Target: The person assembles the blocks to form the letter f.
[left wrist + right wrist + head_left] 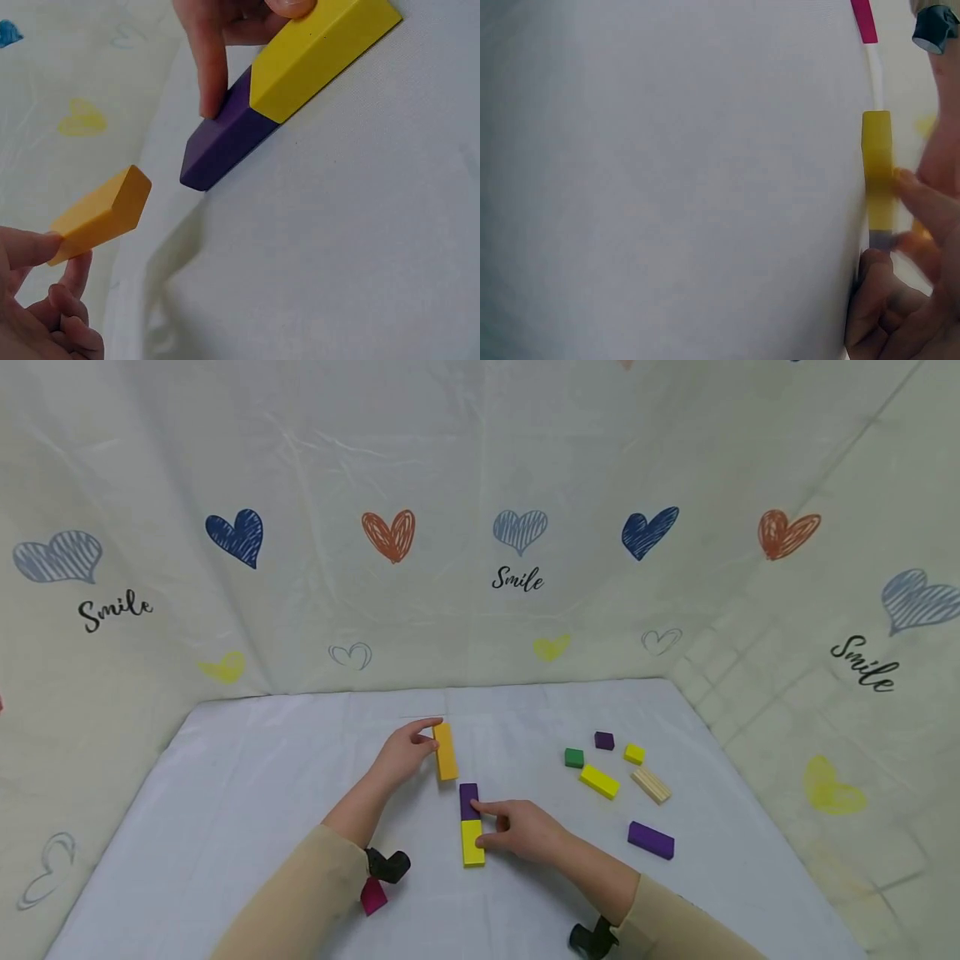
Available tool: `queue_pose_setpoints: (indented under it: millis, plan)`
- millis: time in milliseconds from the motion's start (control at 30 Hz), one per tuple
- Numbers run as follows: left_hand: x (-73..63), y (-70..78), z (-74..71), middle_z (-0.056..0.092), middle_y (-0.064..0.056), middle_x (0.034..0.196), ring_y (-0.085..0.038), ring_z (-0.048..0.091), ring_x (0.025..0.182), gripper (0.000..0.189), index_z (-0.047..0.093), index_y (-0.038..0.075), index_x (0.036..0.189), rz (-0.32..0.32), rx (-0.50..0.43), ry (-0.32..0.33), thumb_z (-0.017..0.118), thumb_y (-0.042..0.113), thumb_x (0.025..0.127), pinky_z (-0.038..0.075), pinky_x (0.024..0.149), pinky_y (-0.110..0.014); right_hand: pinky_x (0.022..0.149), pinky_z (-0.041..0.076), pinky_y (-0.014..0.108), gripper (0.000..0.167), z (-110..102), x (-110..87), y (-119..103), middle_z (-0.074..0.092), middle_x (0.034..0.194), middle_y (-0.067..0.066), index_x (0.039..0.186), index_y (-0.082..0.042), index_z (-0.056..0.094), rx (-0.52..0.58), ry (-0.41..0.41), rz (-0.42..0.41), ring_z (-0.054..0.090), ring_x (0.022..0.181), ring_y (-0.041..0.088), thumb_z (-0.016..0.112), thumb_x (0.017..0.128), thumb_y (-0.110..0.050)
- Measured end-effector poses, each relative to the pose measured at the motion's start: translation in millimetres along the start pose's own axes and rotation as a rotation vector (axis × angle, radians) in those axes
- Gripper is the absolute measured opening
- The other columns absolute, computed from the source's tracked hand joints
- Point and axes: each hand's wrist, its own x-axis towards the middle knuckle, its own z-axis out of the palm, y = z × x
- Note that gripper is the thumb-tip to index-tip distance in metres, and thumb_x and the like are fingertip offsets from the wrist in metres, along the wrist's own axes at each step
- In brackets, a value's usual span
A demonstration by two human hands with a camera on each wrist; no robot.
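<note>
My left hand [403,753] pinches the end of an orange block [446,752] between thumb and fingers. In the left wrist view the orange block [101,214] is held up in the air, tilted, clear of the tabletop. A purple block [468,793] and a yellow block [472,850] lie end to end on the table in one line. My right hand [528,831] is at their right side, index fingertip touching the purple block and thumb against the yellow one. The right wrist view shows the yellow block [877,157] beside that hand, slightly blurred.
To the right lie a green block [573,757], a small dark purple block [603,740], two yellow blocks [599,782], a plain wooden block [651,784] and a long purple block [651,840]. A magenta block [372,897] sits beside the left wrist. White cloth [247,827] covers the table.
</note>
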Motion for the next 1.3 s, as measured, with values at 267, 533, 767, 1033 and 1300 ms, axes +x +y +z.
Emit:
queue_pose_setpoints:
  millis: [267,533,767,1033,1300]
  plan:
    - [17.5,-5.1,23.3,0.064,-0.01,0.118,-0.023,0.059,0.092,0.041,0.06,0.025,0.137,0.024,0.006,-0.003,0.062,0.017,0.097,0.052,0.078,-0.033,0.058,0.037,0.025,0.061,-1.2,-1.0,-1.8,0.054,0.076,-0.001,0.14,-0.031,0.057,0.008,0.001,0.0,0.048,0.07,0.014,0.078,0.084,-0.04]
    - [22.0,-5.6,38.5,0.064,-0.011,0.123,-0.025,0.061,0.1,0.04,0.061,0.023,0.136,0.044,0.017,-0.016,0.062,0.017,0.097,0.052,0.089,-0.042,0.058,0.036,0.025,0.061,-0.5,-0.9,-1.1,0.053,0.075,-0.001,0.14,-0.031,0.057,0.011,0.001,0.002,0.047,0.07,0.014,0.079,0.084,-0.039]
    - [22.0,-5.0,44.3,0.061,-0.011,0.129,-0.027,0.059,0.107,0.039,0.062,0.024,0.136,0.026,0.047,-0.018,0.061,0.017,0.098,0.05,0.092,-0.045,0.058,0.036,0.025,0.061,-0.9,0.4,0.1,0.053,0.075,-0.001,0.14,-0.032,0.057,0.014,0.0,0.002,0.047,0.07,0.014,0.079,0.083,-0.04]
    - [23.8,-4.4,43.2,0.061,-0.012,0.13,-0.027,0.059,0.106,0.039,0.062,0.023,0.136,0.028,0.057,-0.042,0.06,0.015,0.098,0.05,0.091,-0.044,0.058,0.036,0.025,0.06,-3.2,-0.8,-1.3,0.054,0.075,-0.001,0.14,-0.032,0.058,0.004,-0.003,-0.003,0.048,0.07,0.014,0.078,0.084,-0.04]
    - [24.7,-5.2,40.8,0.058,-0.014,0.136,-0.029,0.057,0.112,0.04,0.06,0.024,0.137,0.016,0.093,-0.065,0.059,0.015,0.099,0.048,0.095,-0.047,0.058,0.037,0.024,0.061,-2.2,-0.5,-1.6,0.054,0.075,-0.001,0.14,-0.033,0.058,0.009,-0.007,0.003,0.048,0.069,0.014,0.079,0.083,-0.041]
